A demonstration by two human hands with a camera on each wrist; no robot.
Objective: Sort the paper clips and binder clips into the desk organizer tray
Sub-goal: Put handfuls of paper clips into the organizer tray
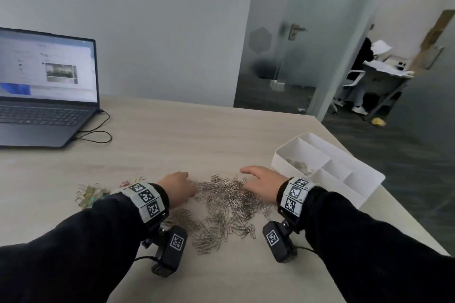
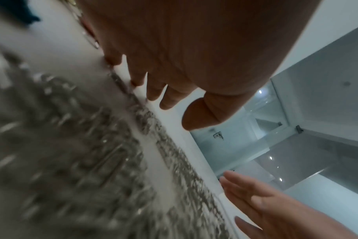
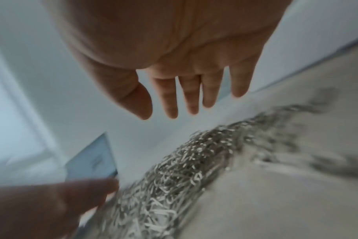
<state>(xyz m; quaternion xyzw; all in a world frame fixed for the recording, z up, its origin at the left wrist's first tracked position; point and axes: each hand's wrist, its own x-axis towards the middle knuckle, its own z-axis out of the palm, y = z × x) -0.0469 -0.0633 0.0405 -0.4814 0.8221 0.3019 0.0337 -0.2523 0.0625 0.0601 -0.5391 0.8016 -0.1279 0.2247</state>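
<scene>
Sleeves of dark cloth come in from 7 and 5 o'clock in the head view, each wrist wearing a band of black-and-white markers with a small camera slung beneath. Between them, at 6 o'clock on the pale wood-grain bench (image 1: 172, 135), lies a broad heap of silver paper clips (image 1: 226, 206).

At the heap's 9 o'clock edge the left hand (image 1: 177, 188) lies palm down, fingers straight and slightly spread, tips down at the bench by the clips; it holds nothing. At the heap's 3 o'clock edge the right hand (image 1: 261, 181) hovers palm down, fingers straight and apart, thumb out, nothing in its grasp; the right wrist view shows clear space between its fingers (image 3: 191, 95) and the clips below.

Left of the left wrist, near 9 o'clock, a smaller cluster of binder clips (image 1: 91, 194) sits on the bench, their colours blurred.

At 3 o'clock, just beyond the right wrist, stands the white desk organizer tray (image 1: 364, 170), set at an angle near the bench edge. One of its compartments, the one nearest the heap, holds a few silver clips.

Farther off, at 10 o'clock, an open laptop (image 1: 46, 86) sits with its screen lit and a black cable looping from its side.
</scene>
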